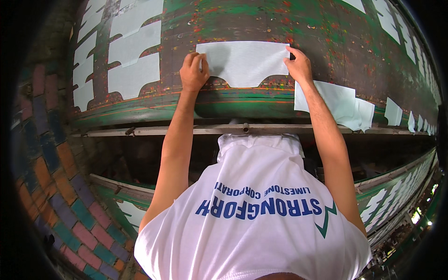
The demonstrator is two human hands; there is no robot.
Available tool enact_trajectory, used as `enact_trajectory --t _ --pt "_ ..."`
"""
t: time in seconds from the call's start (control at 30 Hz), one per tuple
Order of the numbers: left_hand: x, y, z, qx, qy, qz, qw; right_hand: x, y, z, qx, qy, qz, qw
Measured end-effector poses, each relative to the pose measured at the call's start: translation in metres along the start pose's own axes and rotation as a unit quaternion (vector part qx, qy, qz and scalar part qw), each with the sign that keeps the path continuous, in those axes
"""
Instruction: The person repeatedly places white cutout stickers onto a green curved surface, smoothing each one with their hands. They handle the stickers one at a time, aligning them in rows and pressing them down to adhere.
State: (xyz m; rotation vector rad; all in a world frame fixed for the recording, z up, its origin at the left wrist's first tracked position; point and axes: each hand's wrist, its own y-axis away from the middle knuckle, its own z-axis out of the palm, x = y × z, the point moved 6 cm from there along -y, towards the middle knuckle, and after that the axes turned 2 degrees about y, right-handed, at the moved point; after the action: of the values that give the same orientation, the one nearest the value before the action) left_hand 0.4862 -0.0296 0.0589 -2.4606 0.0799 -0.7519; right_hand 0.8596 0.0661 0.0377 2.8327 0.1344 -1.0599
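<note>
A pale grey-white cut fabric panel [247, 63], with a straight top edge and curved notches along its lower side, lies across the dark, paint-stained table in front of me. At its left edge my left hand [194, 72] is closed, fingers curled, gripping the cloth near the upper corner. On the opposite side my right hand [298, 65] pinches the panel's right edge between thumb and fingers. Beneath my right forearm, a small pile of similar fabric panels [333, 100] hangs partly over the table's near edge.
More cut panels [134, 74] lie in overlapping columns on the left of the long printing table [233, 21]. Further pieces [393, 112] hang along the edge at right. A metal rail [261, 129] runs along the near side. Another table lies behind me; coloured floor bricks [81, 214] are at left.
</note>
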Motion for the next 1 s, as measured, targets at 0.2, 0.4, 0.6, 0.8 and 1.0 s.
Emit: enact_trajectory --t 0.2,0.4,0.6,0.8,1.0 --pt "0.002 0.001 0.033 -0.127 -0.187 0.015 0.974 0.002 0.002 0.002 -0.013 0.014 -0.042 0.999" --pt "0.016 0.004 0.077 -0.167 -0.233 -0.085 0.954 0.001 -0.003 -0.003 -0.04 0.006 -0.078 0.996" --pt "0.099 0.013 0.137 -0.174 -0.202 -0.091 0.96 0.026 0.001 -0.029 -0.086 -0.038 -0.102 0.99" --pt "0.201 0.031 0.177 -0.224 -0.126 0.007 0.967 0.12 0.031 -0.116 -0.17 -0.055 -0.037 0.983" --pt "0.266 0.063 0.177 -0.24 -0.047 -0.011 0.97 0.205 0.049 -0.193 -0.179 -0.032 -0.012 0.983"
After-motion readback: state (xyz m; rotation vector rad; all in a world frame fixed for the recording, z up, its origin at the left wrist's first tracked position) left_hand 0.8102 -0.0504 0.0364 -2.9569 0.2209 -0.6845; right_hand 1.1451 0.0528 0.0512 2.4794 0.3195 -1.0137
